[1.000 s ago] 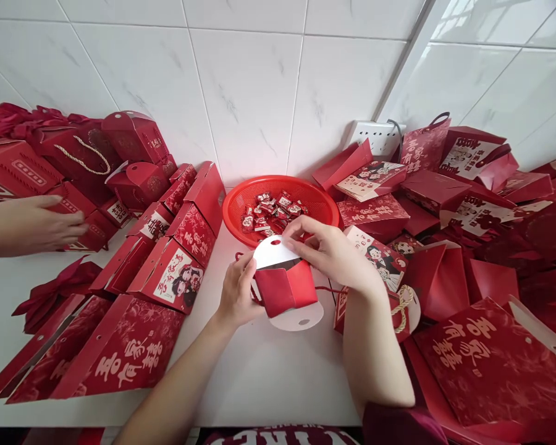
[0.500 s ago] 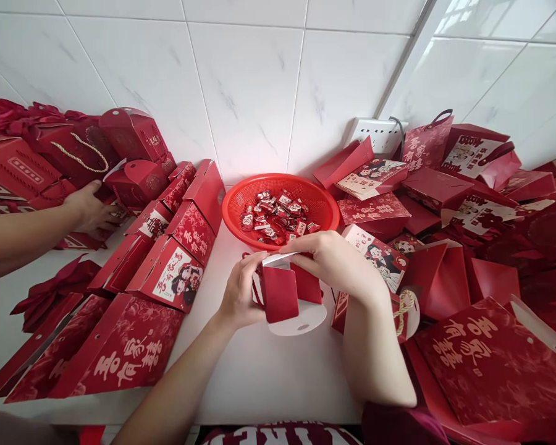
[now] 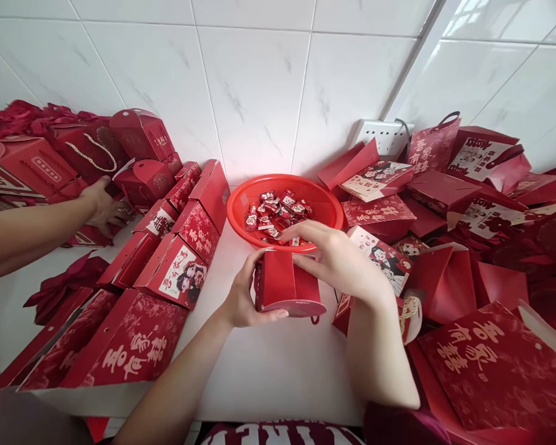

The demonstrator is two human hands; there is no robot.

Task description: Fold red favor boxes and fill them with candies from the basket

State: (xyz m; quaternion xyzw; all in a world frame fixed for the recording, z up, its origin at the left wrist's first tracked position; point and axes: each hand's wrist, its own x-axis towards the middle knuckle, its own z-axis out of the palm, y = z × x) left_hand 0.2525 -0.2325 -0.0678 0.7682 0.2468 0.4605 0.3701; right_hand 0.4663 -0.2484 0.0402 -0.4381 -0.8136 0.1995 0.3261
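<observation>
A small red gift box (image 3: 282, 281) lies in front of me with its top panels folded inward and a rounded flap on the near side. My left hand (image 3: 245, 296) is closed around its left side, thumb along the near flap. Over the box's far right part, my right hand (image 3: 338, 256) has its fingers stretched apart, some touching the top panel. Its index finger reaches above the rim of a red plastic basket (image 3: 332, 213). Wrapped candies (image 3: 278, 207) in red and white lie inside the basket. The far side of the box is hidden.
Another person's hand (image 3: 104, 207) is among red boxes (image 3: 141, 182) at the left. Rows of red boxes (image 3: 178, 275) stand nearer me. Many loose red boxes (image 3: 484, 364) pile up on the right. A power strip (image 3: 382, 136) leans on the tiled wall.
The near rounded flap, white side showing before, is now folded up against the box with its red side out. My left thumb has come onto it. My right fingers have lifted and spread.
</observation>
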